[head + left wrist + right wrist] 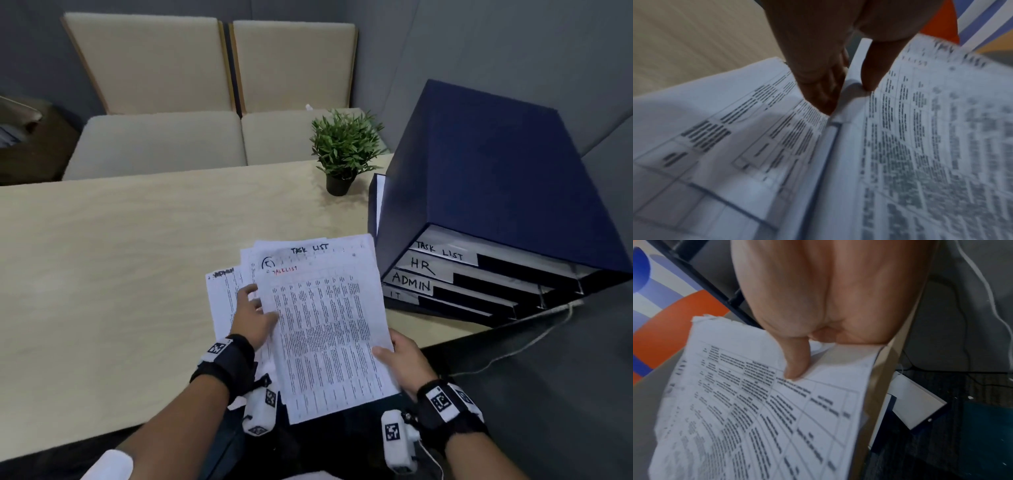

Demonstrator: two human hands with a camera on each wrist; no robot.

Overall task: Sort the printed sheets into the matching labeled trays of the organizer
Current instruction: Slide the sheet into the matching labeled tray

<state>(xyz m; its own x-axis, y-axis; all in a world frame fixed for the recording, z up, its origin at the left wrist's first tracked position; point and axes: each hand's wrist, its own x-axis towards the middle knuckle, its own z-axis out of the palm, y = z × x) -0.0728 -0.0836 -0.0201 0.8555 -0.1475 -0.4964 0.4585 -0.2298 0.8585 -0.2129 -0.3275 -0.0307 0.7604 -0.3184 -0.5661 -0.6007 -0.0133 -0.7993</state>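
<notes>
Big dark-blue organizer (479, 178) sits far right on the pale table (102, 257), four labeled trays stacked: TASK LIST tray (442, 251) on top, then HR tray (423, 265), ADMIN tray (411, 283), IT tray (395, 295) at the bottom. Tray openings read as black slots; whether any sheets are already filed can't be told from here. So progress looks early or mid: a whole fan of printed sheets (308, 308) is unsorted, lying over the near table edge just left of the organizer.

Top sheet (325, 325) carries "TASK LIST" in red; another behind it shows the same words in black at its far edge. A sheet poking out left has a header too blurred to read. Likely next target, my guess: top tray.

Right hand (400, 359) is clamped on the near right corner of the top sheet, thumb on top, fingers hidden underneath. Left hand (253, 315) lies on the fan with fingers fairly straight, tips slipped between sheets at the top sheet's left edge, separating rather than pinching as far as the blurred wrist view shows.

Sheet count is unclear. Small potted plant (346, 150) stands far, left of the organizer.
</notes>
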